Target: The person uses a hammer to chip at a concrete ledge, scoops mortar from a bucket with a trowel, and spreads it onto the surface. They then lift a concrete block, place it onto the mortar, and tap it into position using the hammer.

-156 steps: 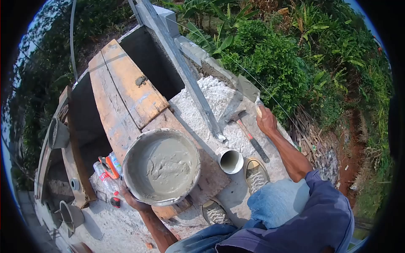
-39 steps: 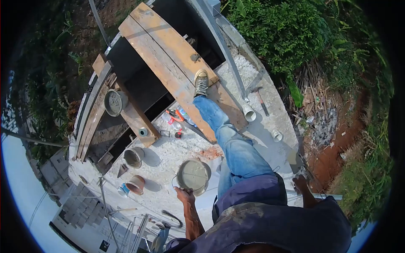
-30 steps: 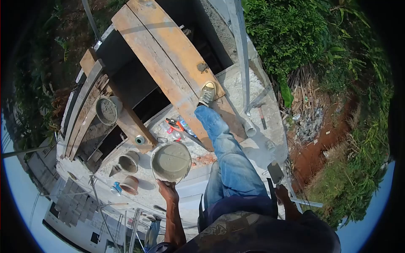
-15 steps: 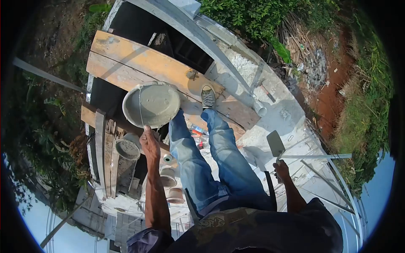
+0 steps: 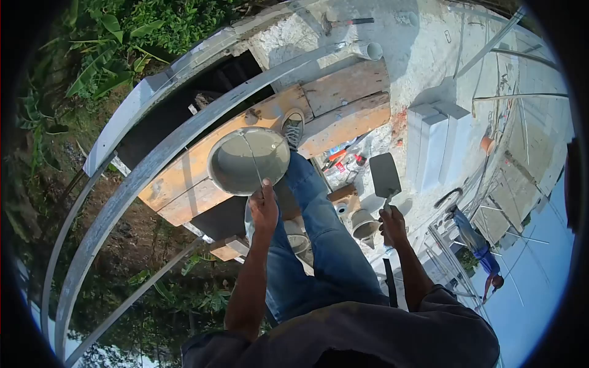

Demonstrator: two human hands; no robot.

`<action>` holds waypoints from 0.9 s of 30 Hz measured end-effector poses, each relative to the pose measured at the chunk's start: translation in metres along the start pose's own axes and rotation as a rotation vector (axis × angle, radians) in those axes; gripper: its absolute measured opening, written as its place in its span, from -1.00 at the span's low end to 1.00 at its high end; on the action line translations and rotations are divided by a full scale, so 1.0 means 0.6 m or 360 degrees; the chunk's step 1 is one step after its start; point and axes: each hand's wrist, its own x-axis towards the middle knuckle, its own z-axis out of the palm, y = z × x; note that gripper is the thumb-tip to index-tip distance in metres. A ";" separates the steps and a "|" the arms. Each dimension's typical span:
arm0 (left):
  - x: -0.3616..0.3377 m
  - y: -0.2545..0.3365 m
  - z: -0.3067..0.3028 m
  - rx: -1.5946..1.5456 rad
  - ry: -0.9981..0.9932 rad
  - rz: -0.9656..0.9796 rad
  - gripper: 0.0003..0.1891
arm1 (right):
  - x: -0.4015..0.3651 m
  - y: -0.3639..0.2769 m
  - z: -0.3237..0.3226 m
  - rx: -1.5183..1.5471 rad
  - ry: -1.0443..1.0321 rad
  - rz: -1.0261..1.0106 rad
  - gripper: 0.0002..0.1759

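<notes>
Bucket hangs from left hand above planks' edge.

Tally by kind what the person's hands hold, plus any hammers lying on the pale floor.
Bucket, hung by its wire handle from the left hand: 1
Trowel, in the right hand: 1
Hammer, lying on the floor: 1
Total: 3

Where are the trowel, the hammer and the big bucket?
Trowel (image 5: 384, 175), head view: middle of the blade.
Hammer (image 5: 362, 21), head view: the dark grip.
Big bucket (image 5: 211, 162), head view: left side of rim.
</notes>
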 end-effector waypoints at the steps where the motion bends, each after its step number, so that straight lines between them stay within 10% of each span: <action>1: 0.006 0.016 0.024 0.0010 -0.0104 0.0047 -0.40 | 0.007 0.038 0.015 0.0009 0.0046 -0.0069 -0.70; 3: 0.022 0.056 0.082 0.0077 -0.0249 0.0132 -0.41 | 0.001 0.067 0.036 0.0380 0.0034 0.0047 -0.69; 5: 0.029 0.089 0.146 0.0006 -0.0473 0.0265 -0.45 | 0.064 0.218 0.070 0.0049 0.0172 -0.0615 -0.69; 11: 0.063 0.124 0.360 0.0518 -0.0824 0.0661 -0.47 | 0.046 0.092 0.054 0.0515 0.0116 0.0108 -0.69; 17: 0.130 0.157 0.539 0.0603 -0.1053 0.0860 -0.48 | 0.180 0.053 0.057 0.0252 0.0542 -0.0611 -0.76; 23: 0.234 0.203 0.612 0.0446 -0.0945 0.0745 -0.58 | 0.369 -0.051 0.023 -0.0403 0.0761 -0.1102 -0.62; 27: 0.304 0.163 0.547 0.0530 -0.0510 0.1274 -0.61 | 0.462 -0.165 0.005 -0.0485 0.0433 -0.0655 -0.59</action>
